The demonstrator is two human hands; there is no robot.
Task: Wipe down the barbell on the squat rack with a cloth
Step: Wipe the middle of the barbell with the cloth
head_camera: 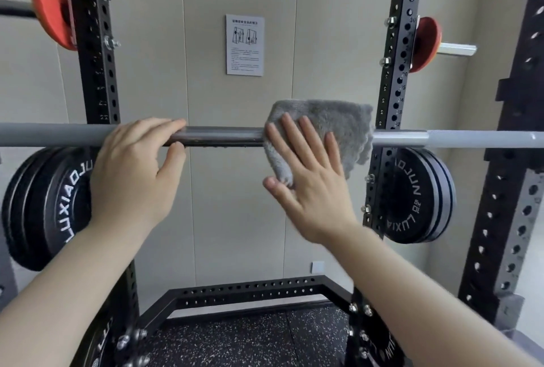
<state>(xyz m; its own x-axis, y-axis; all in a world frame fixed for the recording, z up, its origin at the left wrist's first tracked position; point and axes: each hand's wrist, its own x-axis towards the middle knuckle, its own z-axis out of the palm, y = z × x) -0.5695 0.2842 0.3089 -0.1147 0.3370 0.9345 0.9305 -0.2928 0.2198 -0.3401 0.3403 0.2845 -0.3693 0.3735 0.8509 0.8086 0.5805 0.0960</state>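
Observation:
The barbell [219, 136] runs level across the view, dark in its middle and grey toward both ends. My left hand [132, 169] grips it left of centre, fingers over the top and thumb underneath. A grey fluffy cloth [332, 122] is draped over the bar right of centre. My right hand [306, 184] lies flat against the cloth with straight, spread fingers, pressing it to the bar.
Black perforated rack uprights stand at left [97, 51] and right [397, 72]. Black weight plates hang at left [47, 204] and right [418, 196]. Red discs [51, 10] sit higher on the uprights. A paper notice [245, 45] is on the wall behind.

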